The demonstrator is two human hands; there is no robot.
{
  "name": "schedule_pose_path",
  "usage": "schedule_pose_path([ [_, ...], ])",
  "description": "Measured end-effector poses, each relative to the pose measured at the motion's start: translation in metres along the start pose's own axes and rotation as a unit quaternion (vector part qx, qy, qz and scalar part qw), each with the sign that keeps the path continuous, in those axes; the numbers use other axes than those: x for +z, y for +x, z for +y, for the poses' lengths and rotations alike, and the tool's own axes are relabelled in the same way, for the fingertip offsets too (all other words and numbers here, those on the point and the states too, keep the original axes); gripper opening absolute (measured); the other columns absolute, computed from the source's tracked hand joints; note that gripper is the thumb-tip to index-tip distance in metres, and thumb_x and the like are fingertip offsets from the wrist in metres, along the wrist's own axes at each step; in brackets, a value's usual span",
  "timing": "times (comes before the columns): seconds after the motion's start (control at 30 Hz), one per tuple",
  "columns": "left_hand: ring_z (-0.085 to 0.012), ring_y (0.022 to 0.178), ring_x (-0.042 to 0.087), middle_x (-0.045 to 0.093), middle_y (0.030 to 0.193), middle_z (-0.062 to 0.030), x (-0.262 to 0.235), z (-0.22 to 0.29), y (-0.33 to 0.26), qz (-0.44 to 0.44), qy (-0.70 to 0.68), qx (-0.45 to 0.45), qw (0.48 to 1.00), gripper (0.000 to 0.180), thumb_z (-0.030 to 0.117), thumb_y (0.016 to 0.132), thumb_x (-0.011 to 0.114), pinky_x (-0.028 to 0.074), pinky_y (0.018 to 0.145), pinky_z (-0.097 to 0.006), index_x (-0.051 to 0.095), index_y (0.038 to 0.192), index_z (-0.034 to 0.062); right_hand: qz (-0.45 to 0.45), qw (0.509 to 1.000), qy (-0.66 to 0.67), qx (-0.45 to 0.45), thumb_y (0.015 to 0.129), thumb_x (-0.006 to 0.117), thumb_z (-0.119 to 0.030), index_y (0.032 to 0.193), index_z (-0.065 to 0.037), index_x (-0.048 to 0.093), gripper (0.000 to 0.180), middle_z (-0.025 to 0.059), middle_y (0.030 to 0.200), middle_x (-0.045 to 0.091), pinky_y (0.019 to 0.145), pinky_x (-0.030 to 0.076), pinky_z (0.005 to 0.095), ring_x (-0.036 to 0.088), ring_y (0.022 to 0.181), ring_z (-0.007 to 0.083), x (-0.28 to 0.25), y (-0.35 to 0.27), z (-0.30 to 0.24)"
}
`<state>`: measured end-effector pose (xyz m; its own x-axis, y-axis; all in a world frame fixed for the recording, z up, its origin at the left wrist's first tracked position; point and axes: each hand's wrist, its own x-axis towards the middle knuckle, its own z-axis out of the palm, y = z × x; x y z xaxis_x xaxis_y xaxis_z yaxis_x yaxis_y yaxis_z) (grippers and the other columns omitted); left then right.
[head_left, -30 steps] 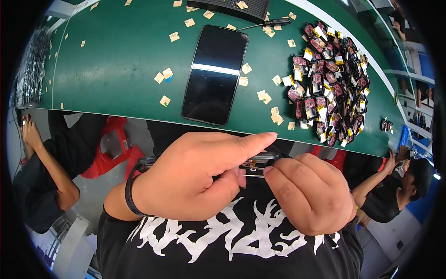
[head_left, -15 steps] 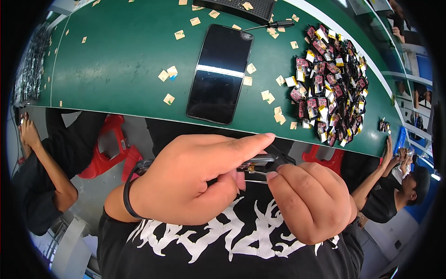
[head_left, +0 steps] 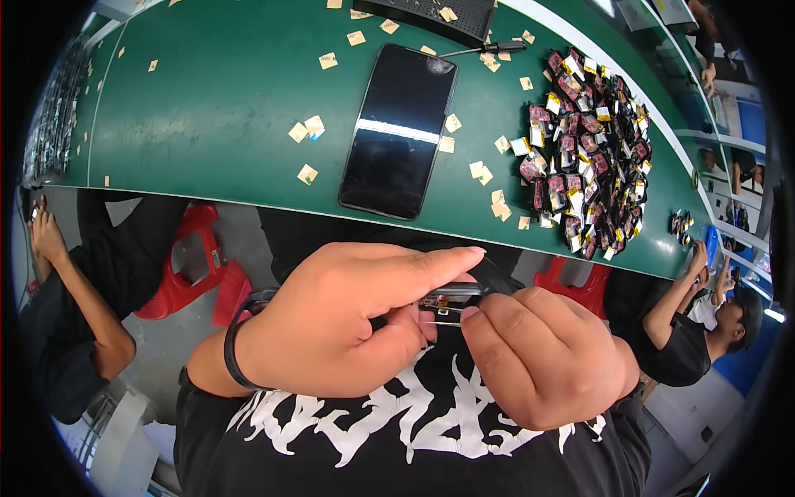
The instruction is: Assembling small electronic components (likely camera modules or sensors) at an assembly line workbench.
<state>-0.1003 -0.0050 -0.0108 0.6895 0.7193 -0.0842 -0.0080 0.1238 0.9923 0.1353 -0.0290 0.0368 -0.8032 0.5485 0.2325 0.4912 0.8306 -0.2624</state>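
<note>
Just in front of my chest, my left hand (head_left: 339,319) grips a small black electronic device (head_left: 457,290) between its straight index finger and the curled fingers below. Part of a circuit board shows in the gap along its side, and a dark strap-like piece stands out behind. From the other side, my right hand (head_left: 546,360) closes in a pinch at the device's right end. A thin pale edge runs from the left fingertips to the right thumb; what the right fingers pinch is hidden. Beyond the hands, a large black phone (head_left: 397,132) lies on the green table (head_left: 215,108).
Many small black units (head_left: 584,157) with red boards and white-yellow batteries are heaped at the right. Square tan stickers (head_left: 307,174) lie scattered. A screwdriver (head_left: 501,47) rests by a black perforated tray (head_left: 431,15). Red stools (head_left: 186,265) and other people (head_left: 687,331) are around the table.
My right hand has shifted slightly left, closer to the left fingertips. The device stays in the left hand. At the far right, a co-worker's hand has lifted off the table's edge.
</note>
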Motion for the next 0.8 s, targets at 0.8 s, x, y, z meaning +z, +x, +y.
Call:
schedule_pose_path([
  [0.8, -0.0092, 0.077, 0.052, 0.061, 0.096, -0.002, -0.219, -0.064, -0.071, 0.483, 0.365, -0.079, 0.792, 0.034, 0.003, 0.098, 0.063, 0.047, 0.074, -0.024, 0.063, 0.131, -0.0041, 0.128, 0.831, -0.011, 0.542, 0.085, 0.077, -0.012, 0.101, -0.005, 0.072, 0.018, 0.0121, 0.084, 0.066, 0.064, 0.054, 0.0411, 0.068, 0.071, 0.0317, 0.045, -0.054, 0.037],
])
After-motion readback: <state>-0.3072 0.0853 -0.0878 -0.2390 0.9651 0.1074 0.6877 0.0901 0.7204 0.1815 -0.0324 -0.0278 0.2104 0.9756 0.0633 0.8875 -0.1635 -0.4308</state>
